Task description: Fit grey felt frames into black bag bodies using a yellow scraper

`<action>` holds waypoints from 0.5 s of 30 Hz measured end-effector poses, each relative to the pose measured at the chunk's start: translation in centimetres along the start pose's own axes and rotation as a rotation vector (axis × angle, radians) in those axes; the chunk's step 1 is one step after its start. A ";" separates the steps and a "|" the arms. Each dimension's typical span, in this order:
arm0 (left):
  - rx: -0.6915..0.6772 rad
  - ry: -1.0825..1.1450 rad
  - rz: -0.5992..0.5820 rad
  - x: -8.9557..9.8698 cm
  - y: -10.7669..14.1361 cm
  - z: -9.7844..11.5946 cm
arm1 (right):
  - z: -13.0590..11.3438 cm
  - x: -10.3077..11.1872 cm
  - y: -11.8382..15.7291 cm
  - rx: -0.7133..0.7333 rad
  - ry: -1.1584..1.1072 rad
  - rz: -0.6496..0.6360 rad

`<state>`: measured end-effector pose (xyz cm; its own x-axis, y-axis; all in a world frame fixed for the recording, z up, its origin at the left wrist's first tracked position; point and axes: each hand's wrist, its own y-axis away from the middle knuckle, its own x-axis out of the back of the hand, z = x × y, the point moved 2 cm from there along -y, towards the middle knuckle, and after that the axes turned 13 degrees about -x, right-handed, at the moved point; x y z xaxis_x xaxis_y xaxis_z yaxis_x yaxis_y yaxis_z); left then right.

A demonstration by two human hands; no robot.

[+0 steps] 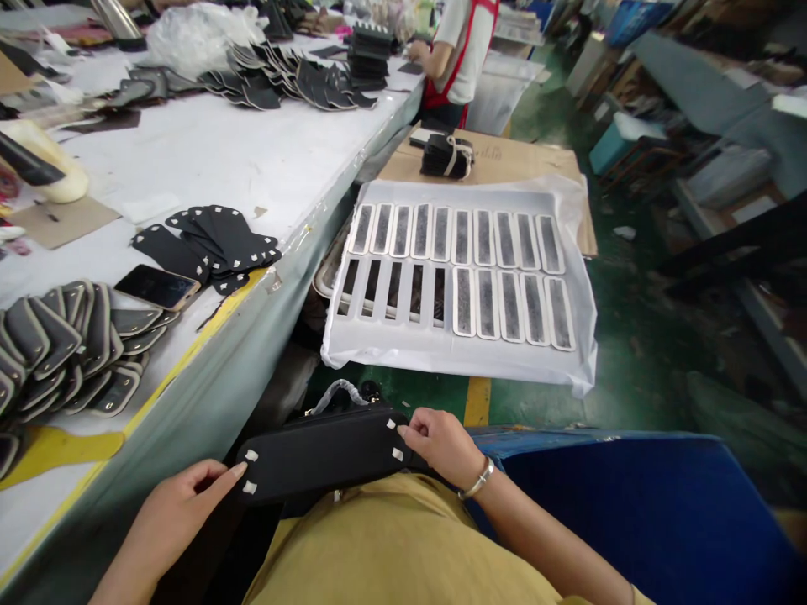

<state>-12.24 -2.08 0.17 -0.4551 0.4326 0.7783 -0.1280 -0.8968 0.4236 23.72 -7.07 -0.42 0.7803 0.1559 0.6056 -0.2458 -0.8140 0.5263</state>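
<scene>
A long black panel (321, 458) with rounded ends lies level in front of my body, with small white tabs near its corners. My left hand (182, 504) is closed on its left end, thumb on top beside the tabs and fingers partly hidden. At the right end, my right hand (445, 445) pinches the edge beside the upper white tab. Behind the panel's far edge a plastic-wrapped loop (340, 389) and some dark metal-fitted parts stick out; what they belong to is mostly hidden.
On the white table (189, 160) at left are black tabbed pieces (214, 239), a phone (157, 287) and stacked grey-edged pieces (76, 344). Ahead, a white slotted tray (517, 361) holds strips. A blue bin (630, 496) stands at right; a co-worker (457, 59) is beyond.
</scene>
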 end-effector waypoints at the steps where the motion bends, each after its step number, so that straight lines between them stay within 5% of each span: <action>1: -0.056 -0.113 -0.001 0.4 0.0 0.7 | 0.3 0.1 -0.1 -0.016 -0.041 -0.050; 6: -0.706 -0.280 0.254 -0.7 0.8 7.8 | 3.5 0.0 0.1 -0.195 -0.490 -0.216; 9: -1.048 -0.270 0.170 -4.1 1.1 12.7 | 4.9 -0.5 0.9 -0.189 -0.575 -0.188; 12: -1.176 -0.288 0.037 -6.8 0.6 15.7 | 5.1 -1.1 1.8 -0.154 -0.592 -0.192; 15: -1.160 -0.302 -0.053 -8.0 -0.2 16.7 | 4.5 -1.4 2.5 -0.111 -0.597 -0.177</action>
<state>6.15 -3.78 1.62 -0.2200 0.3373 0.9153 -0.9286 -0.3599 -0.0905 24.63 -11.86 -2.66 0.9931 -0.0821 0.0835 -0.1169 -0.7364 0.6663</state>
